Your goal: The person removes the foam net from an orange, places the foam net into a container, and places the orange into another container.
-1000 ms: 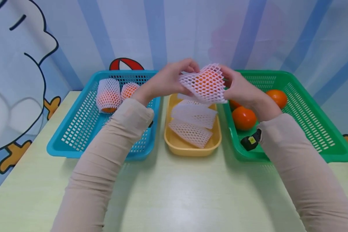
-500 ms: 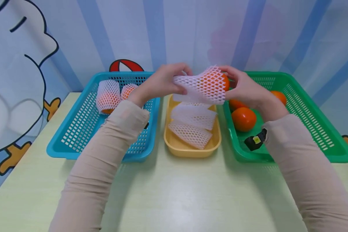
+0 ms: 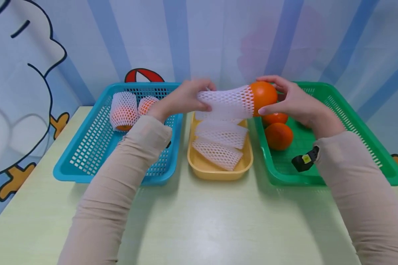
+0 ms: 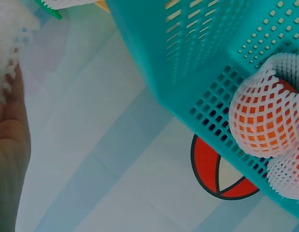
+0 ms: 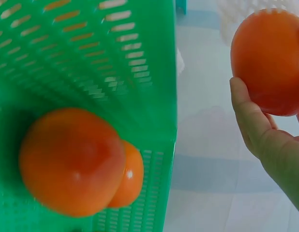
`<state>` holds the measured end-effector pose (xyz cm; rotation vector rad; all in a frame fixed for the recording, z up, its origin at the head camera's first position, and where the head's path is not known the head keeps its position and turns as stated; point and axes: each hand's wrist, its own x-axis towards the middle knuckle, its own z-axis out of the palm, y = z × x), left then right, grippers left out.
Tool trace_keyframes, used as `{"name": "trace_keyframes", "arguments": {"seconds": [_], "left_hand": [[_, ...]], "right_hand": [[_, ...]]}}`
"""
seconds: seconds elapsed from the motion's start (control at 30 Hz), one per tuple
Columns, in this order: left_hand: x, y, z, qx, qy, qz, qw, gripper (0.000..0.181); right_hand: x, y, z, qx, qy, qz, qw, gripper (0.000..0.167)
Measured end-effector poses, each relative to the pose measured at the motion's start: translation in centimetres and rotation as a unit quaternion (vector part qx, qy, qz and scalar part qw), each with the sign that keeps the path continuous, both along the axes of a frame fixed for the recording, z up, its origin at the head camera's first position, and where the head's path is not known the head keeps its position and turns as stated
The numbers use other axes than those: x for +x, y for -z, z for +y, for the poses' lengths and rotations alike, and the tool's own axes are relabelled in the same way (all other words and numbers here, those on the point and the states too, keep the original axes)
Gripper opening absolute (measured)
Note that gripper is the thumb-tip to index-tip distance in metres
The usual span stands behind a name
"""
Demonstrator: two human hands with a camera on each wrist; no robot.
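Striped backdrop (image 3: 205,40) ran across the top of the frame, pale table (image 3: 205,221) across the bottom. We had the fruit (image 3: 265,96) just right of centre, upper half, overlapping the upper-left corner of the green basket (image 3: 292,179) in view. Key relation: long axis of the net (image 3: 225,101) ran left to right, near level, and the fruit sat on that line at the right end, mesh edge over its left side. Right hand (image 3: 300,103) was on the fruit, so nearer it; left hand (image 3: 184,97) was at the net's other end.

Left fingers and thumb pinched the net's left end; left wrist view was too blurred there to add detail. Right hand gripped the fruit, thumb low, a finger along the top, palm standing off it. We couldn't tell how deep it sat in the mesh.

Fruit looked round, orange, smooth, bare over most of what we saw. Net was white, open mesh, tube-like, a bit narrower toward the left hand. Spare nets (image 3: 222,134) lay in the yellow tray (image 3: 220,175) mid-frame, loose fruits (image 3: 278,136) in the green basket at right, wrapped fruits (image 3: 124,114) in the blue basket (image 3: 73,177) at left.
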<state>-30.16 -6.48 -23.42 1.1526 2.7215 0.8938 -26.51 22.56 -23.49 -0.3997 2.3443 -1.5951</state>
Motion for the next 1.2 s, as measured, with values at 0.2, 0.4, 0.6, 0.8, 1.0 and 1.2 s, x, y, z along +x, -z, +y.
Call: {"name": "trace_keyframes", "arguments": {"seconds": [0.2, 0.4, 0.6, 0.8, 1.0, 1.2], "left_hand": [[-0.7, 1.2, 0.3, -0.068, 0.004, -0.023, 0.9974, 0.032], [-1.1, 1.7, 0.6, -0.089, -0.036, -0.046, 0.9943, 0.051], [-1.4, 1.8, 0.5, -0.093, -0.059, -0.037, 0.9932, 0.065], [-1.6, 2.0, 0.7, -0.142, -0.036, -0.019, 0.9890, 0.057], [-1.4, 2.0, 0.8, -0.145, 0.000, -0.056, 0.9879, 0.054], [-1.0, 1.8, 0.9, -0.163, 0.006, -0.099, 0.9817, 0.060]], "right_hand": [[0.1, -0.2, 1.9, 0.054, 0.007, 0.016, 0.9984, 0.070], [0.1, -0.1, 3.6, 0.088, 0.019, 0.013, 0.9959, 0.072], [-0.1, 0.4, 5.1, 0.110, 0.037, 0.003, 0.9933, 0.074], [-0.1, 0.7, 6.3, 0.110, 0.054, -0.013, 0.9924, 0.072], [0.0, 0.8, 7.4, 0.118, 0.064, -0.028, 0.9905, 0.073], [0.1, 1.0, 8.6, 0.148, 0.060, -0.046, 0.9861, 0.081]]}}
